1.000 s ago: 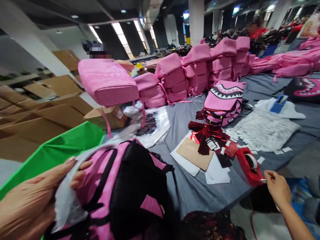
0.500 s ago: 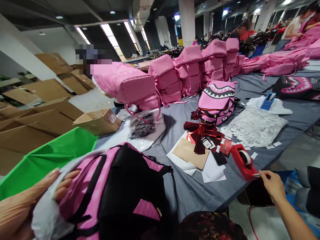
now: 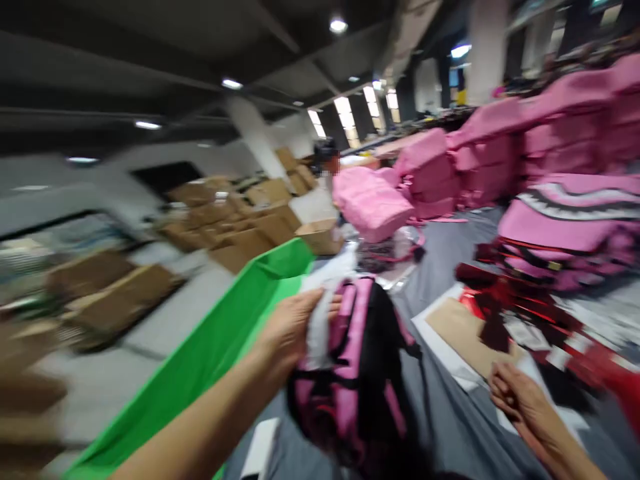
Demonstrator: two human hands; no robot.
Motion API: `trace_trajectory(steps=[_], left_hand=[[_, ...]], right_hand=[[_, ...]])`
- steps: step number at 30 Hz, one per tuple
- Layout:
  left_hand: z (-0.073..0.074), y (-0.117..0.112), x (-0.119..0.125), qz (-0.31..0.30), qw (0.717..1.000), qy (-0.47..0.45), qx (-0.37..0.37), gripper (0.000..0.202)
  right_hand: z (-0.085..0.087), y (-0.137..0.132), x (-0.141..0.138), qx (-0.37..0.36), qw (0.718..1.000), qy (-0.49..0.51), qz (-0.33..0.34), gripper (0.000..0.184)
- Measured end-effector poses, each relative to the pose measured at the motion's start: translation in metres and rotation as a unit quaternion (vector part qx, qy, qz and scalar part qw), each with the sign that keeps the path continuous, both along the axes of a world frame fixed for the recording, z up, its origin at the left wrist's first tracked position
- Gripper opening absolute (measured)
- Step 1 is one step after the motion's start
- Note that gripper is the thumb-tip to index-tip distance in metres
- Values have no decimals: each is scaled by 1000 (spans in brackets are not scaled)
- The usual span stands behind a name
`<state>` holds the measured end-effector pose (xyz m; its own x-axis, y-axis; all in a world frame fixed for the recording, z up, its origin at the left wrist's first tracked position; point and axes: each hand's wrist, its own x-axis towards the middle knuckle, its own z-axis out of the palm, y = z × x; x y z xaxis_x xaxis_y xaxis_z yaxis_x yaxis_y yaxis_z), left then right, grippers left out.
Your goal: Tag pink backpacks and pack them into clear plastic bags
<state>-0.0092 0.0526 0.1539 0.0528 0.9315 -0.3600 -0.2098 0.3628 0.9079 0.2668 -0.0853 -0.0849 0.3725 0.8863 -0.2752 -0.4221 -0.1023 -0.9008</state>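
The view is smeared by motion. My left hand (image 3: 290, 327) is closed on a white plastic wrap (image 3: 319, 327) at the top of a pink and black backpack (image 3: 360, 373) that lies on the grey table (image 3: 450, 420). My right hand (image 3: 515, 400) hovers low over the table to the right of the backpack, fingers curled; whether it holds anything is too blurred to tell. It is near white sheets and a brown envelope (image 3: 463, 327).
A green sheet (image 3: 225, 340) runs along the table's left edge. Cardboard boxes (image 3: 235, 220) pile up on the left. Stacks of pink backpacks (image 3: 490, 153) line the back, and one with a shark-mouth print (image 3: 570, 227) sits at right. A person (image 3: 327, 160) stands far back.
The view has swung sharply left and down. My right hand has come away from the red tape dispenser toward the backpack. My left hand still grips the white wrap.
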Motion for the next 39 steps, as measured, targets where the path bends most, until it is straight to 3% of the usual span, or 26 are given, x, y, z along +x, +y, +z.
trace_trajectory(steps=[5,7,9,13,22,27,32,39], left_hand=[[-3,-4,9,-17,999,-39,27,30],[-8,-3,16,-15,998,-54,29,37],[-11,-5,21,-17,998,-63,26,42],[-9,-11,23,-31,998,-60,15,45],[-6,-14,31,-55,996,-51,49,44],[-8,-16,38,-22,996,-14,84,34],[-10,-16,36,-5,997,29,69,21],[-21,-19,34,-11,994,-37,99,28]], right_hand=[[141,83,-50,183,956,-82,215,54],[177,102,-71,205,936,-122,258,60],[193,116,-88,200,931,-137,272,66],[193,134,-103,173,940,-124,265,71],[191,140,-107,171,943,-138,249,73],[189,141,-105,203,933,-183,236,76],[185,137,-94,172,912,-183,324,74],[171,157,-87,133,883,-138,428,67]])
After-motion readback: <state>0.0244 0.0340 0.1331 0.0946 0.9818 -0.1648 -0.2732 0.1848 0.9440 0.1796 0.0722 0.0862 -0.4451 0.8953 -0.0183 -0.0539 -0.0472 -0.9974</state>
